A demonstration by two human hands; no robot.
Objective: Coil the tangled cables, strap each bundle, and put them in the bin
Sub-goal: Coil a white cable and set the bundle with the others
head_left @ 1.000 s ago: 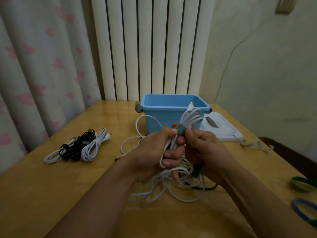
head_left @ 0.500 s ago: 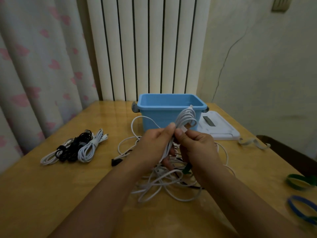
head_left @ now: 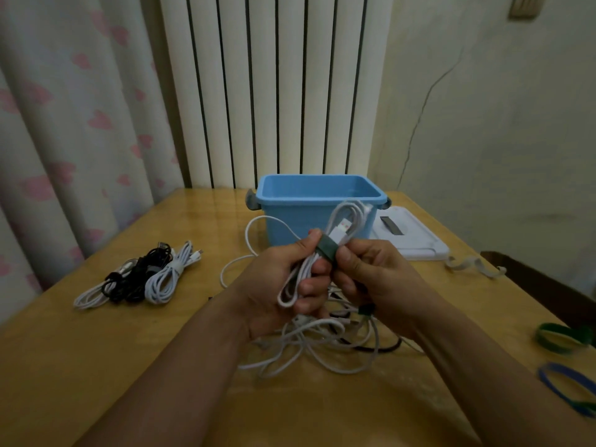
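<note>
Wooden table [head_left: 80, 366] is filling the near view, with both forearms reaching in from the bottom edge and meeting above a loose tangle of white cables [head_left: 319, 343] lying on it. At the near right edge a blue strap loop [head_left: 571, 387] and a green strap loop [head_left: 561, 338] are lying flat. Just above the tangle, the left hand [head_left: 277, 285] is curling its fingers round the lower loops of a coiled white cable bundle [head_left: 342, 230], thumb up against a dark green strap [head_left: 327, 251] that is wrapping the bundle's middle. The right hand [head_left: 371, 279] is pinching that strap from the other side, thumb on top, knuckles turned towards the camera, while the strap's tail is hanging below this hand. The bundle is tilting up and right, its top loops showing in front of the blue bin [head_left: 319, 208]. Farther left, three strapped bundles [head_left: 138, 279], white and black, are lying side by side. Behind the bin's right side a white lid [head_left: 416, 237] is resting flat on the table.
</note>
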